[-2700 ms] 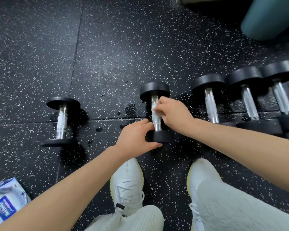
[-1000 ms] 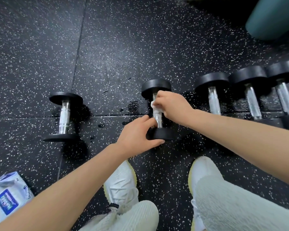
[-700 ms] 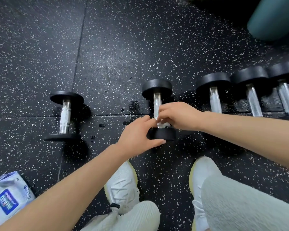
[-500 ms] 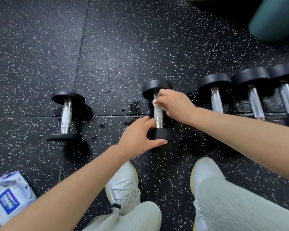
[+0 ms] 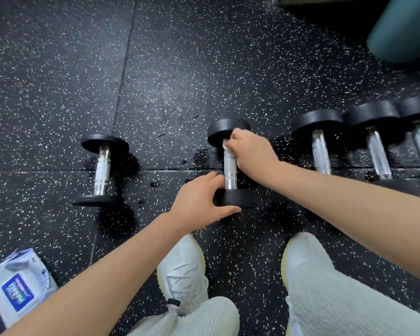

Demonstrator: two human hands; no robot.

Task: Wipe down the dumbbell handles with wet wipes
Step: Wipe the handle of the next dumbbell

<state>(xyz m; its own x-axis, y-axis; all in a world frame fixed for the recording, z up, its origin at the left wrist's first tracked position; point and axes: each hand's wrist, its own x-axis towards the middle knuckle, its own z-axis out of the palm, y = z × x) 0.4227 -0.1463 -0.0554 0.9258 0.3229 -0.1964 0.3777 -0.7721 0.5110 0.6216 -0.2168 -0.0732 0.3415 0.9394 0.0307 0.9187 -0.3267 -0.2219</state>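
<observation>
A small black dumbbell with a silver knurled handle lies on the speckled floor in front of me. My left hand grips its near weight head, thumb under and fingers over. My right hand is curled round the far end of the handle, close to the far head, with a white wet wipe pinched against the metal. Most of the wipe is hidden under my fingers. The lower handle is bare.
Another small dumbbell lies to the left. Three larger dumbbells line up on the right. A pack of wet wipes lies at bottom left. Wet spots mark the floor. My white shoes stand below; a teal object sits top right.
My right hand slid the wipe down the handle to the near head, then back up to the far end. My left hand has stayed on the near head.
</observation>
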